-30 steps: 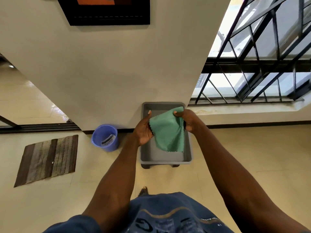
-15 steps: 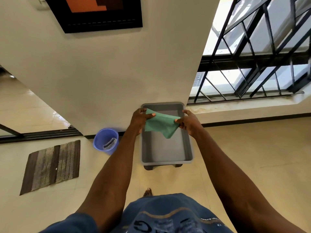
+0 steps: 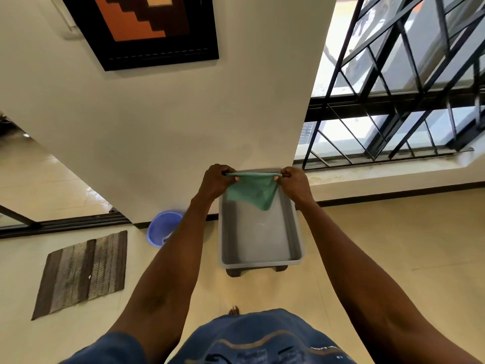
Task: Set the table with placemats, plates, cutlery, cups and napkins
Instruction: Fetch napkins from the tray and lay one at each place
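Above a grey tub point(image 3: 298, 240) on the tiled floor, left hand point(image 3: 215, 183) and right hand point(image 3: 294, 183) pinch a green napkin point(image 3: 252, 191) taut.

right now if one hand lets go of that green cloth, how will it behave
Probably floppy: the green cloth napkin sags into a hanging point between the left hand and right hand. Likely light, since fingertip pinches hold its top edge taut. Released, it would likely swing limp above the grey plastic tub.

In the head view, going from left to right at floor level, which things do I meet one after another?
Striped floor mat → blue bucket → left hand → green napkin, held over the grey tub → right hand.
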The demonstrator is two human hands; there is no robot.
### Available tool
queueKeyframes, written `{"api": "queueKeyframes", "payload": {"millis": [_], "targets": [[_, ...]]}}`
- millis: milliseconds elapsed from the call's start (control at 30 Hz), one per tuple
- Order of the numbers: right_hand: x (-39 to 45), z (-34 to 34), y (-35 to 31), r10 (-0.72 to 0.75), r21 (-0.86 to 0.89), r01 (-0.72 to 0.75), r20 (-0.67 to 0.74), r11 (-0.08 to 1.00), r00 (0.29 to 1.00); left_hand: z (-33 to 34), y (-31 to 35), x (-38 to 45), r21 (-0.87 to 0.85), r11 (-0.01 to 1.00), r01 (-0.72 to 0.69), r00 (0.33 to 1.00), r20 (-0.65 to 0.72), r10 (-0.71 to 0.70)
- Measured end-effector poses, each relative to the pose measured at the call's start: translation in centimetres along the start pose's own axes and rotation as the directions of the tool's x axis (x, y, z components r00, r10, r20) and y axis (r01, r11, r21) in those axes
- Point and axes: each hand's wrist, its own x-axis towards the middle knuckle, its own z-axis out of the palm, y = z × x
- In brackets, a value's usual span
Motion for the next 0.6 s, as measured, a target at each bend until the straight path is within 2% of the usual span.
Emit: {"api": "queueKeyframes", "payload": {"millis": [33, 100, 167, 233, 300, 367, 500, 567, 600], "targets": [[0.2, -0.2, -0.2, -0.008, 0.001, 0.008, -0.007, 1.0, 1.0, -0.2, 0.0, 0.3, -0.001, 1.0, -0.015, 1.0, -0.016, 0.015], [0.8, -0.7, -0.4, 0.001, 0.052, -0.001, -0.004, 0.999, 1.0, -1.0, 0.4, 0.6, -0.116, 0.993, 0.01, 1.0, -0.005, -0.011], [1.2, -1.1, -0.5, 0.02, 0.107, -0.021, 0.01, 0.994, 1.0, -1.8, 1.4, 0.6, -0.285, 0.955, 0.081, 0.992, 0.115, -0.05], [1.4, -1.3, -0.7, 0.025, 0.18, -0.027, 0.013, 0.983, 1.0, -2.0, 2.4, 0.6, -0.439, 0.886, 0.15, 0.981, 0.176, -0.079], [1.4, -1.2, -1.0, 0.042, 0.28, -0.041, 0.002, 0.959, 0.999, -1.6, 3.4, 0.4, -0.474, 0.863, 0.174, 0.983, 0.136, -0.124], [1.1, -0.9, -1.4, 0.083, 0.385, -0.086, 0.025, 0.919, 0.996, -0.6, 3.7, 0.4, -0.434, 0.89, 0.137, 0.99, 0.029, -0.138], [-0.2, -0.3, -0.9, 0.145, 0.598, -0.314, 0.314, 0.738, 0.938, 1.2, 4.1, -0.4, -0.446, 0.883, 0.146, 0.964, -0.135, -0.228], [-0.7, 0.2, 0.1, 0.18, 0.593, -0.422, 0.424, 0.685, 0.888, 1.6, 3.4, -0.5, -0.477, 0.857, 0.195, 0.949, -0.131, -0.288], [-1.0, 0.4, 0.4, 0.206, 0.592, -0.465, 0.452, 0.659, 0.868, 1.6, 3.0, -0.5, -0.53, 0.814, 0.238, 0.94, -0.084, -0.33]]}}
